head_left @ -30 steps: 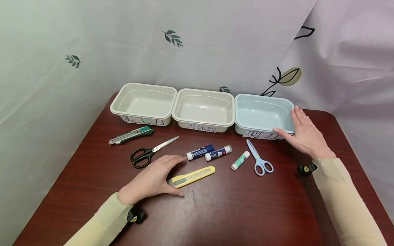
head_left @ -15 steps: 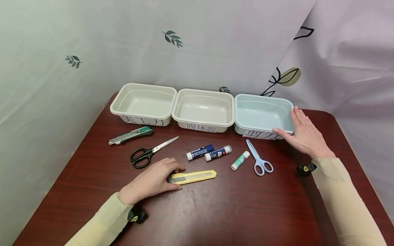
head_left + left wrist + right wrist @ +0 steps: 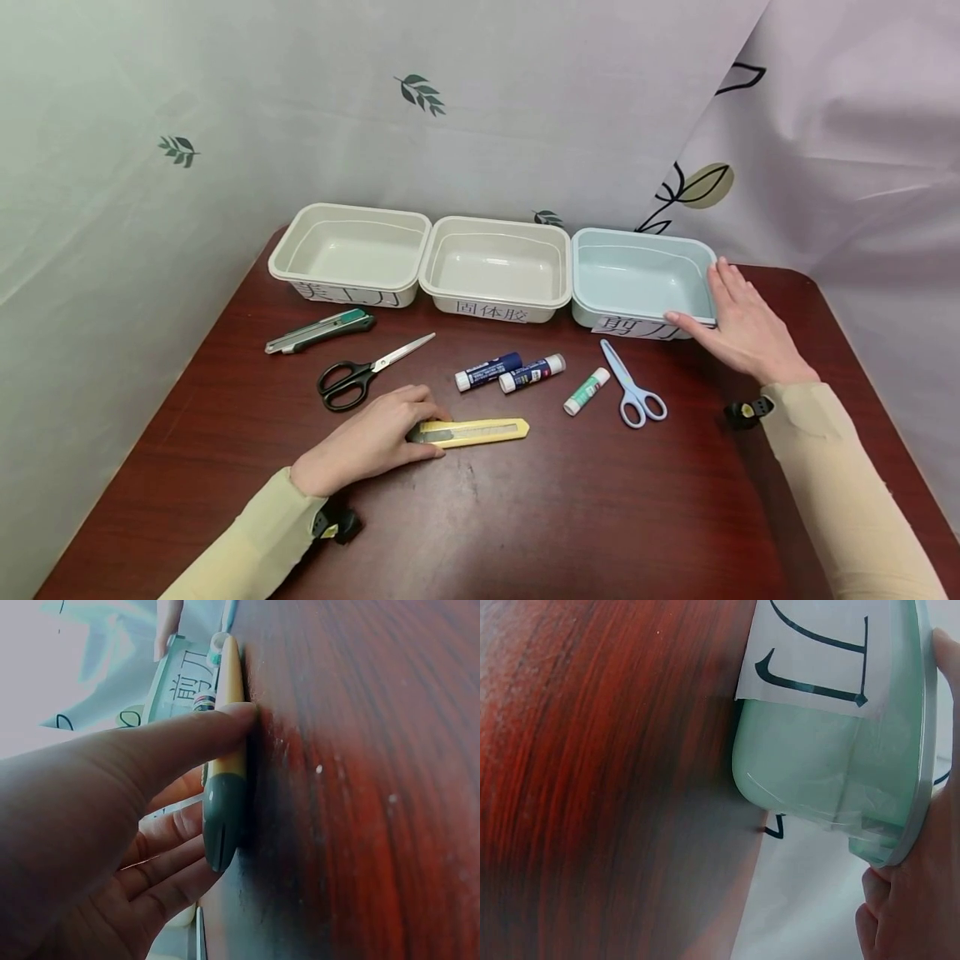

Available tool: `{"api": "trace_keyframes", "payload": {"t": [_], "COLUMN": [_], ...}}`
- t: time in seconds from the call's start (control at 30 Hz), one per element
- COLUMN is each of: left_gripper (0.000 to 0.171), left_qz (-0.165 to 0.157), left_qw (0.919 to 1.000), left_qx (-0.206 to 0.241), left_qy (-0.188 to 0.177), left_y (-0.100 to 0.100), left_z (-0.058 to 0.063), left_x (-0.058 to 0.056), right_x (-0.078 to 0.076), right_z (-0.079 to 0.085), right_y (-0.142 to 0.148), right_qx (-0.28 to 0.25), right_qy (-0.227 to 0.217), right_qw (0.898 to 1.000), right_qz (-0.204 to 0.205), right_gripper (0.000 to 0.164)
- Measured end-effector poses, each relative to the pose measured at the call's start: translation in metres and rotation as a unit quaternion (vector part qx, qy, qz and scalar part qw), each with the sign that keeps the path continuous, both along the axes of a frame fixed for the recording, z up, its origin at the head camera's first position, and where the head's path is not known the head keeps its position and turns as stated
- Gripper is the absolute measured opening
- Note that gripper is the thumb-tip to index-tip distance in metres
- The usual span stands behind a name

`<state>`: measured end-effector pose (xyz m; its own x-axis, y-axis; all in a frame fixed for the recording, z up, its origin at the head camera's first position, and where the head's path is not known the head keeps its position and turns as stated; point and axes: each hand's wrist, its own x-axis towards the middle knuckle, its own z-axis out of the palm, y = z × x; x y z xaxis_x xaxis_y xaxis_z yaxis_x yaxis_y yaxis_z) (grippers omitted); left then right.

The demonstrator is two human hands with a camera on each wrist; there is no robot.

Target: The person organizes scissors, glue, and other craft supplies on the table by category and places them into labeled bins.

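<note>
My left hand (image 3: 382,435) pinches a yellow utility knife (image 3: 483,431) by its dark end, thumb on the near side and fingers on the far side. The left wrist view shows the knife (image 3: 229,761) low along the wood, the thumb lying across its yellow body. My right hand (image 3: 750,325) rests at the right end of a light blue bin (image 3: 630,321), its fingers straight along the side and the thumb at the front rim. Seen from the right wrist, that hand (image 3: 930,892) touches the bin's rim, and a paper label covers part of the wall.
Two off-white bins (image 3: 352,287) (image 3: 495,302) stand left of the blue one. In front lie a green-and-black utility knife (image 3: 321,330), black-handled scissors (image 3: 367,372), two dark blue glue sticks (image 3: 487,371) (image 3: 531,373), a green glue stick (image 3: 586,392) and light blue scissors (image 3: 633,392).
My left fingers and thumb have closed in on the yellow utility knife, which has turned slightly, its far tip swinging nearer to me. The right hand has stayed at the blue bin.
</note>
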<state>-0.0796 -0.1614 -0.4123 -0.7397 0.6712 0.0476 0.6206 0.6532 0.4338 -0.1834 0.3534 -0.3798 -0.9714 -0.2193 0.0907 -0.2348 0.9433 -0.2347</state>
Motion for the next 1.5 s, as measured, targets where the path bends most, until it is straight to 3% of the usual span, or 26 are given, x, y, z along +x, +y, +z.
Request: {"api": "trace_keyframes", "payload": {"t": [0.43,0.67,0.9,1.17,1.5], "left_gripper": [0.032,0.032,0.033,0.034,0.032], "left_qz": [-0.025,-0.012,0.028,0.069,0.137], "left_qw": [0.9993,0.9990,0.9947,0.9820,0.9762], "left_qx": [0.010,0.022,0.046,0.076,0.082], "left_qy": [0.027,0.038,0.088,0.158,0.147], "left_y": [-0.001,-0.005,-0.024,-0.051,-0.078], "left_z": [0.000,0.013,0.036,0.059,0.069], "left_x": [-0.002,-0.009,-0.031,-0.063,-0.097], "right_x": [-0.001,-0.002,-0.002,0.000,0.000], "right_z": [0.000,0.000,0.000,0.000,0.001], "right_y": [0.001,0.000,0.001,0.001,0.001], "right_qx": [-0.001,-0.001,0.000,-0.004,0.001], "right_qy": [0.000,-0.003,-0.006,-0.014,-0.008], "right_qw": [1.000,1.000,1.000,1.000,1.000], "right_qz": [0.002,0.003,0.003,-0.002,0.003], "right_gripper": [0.101,0.101,0.101,0.103,0.102]}}
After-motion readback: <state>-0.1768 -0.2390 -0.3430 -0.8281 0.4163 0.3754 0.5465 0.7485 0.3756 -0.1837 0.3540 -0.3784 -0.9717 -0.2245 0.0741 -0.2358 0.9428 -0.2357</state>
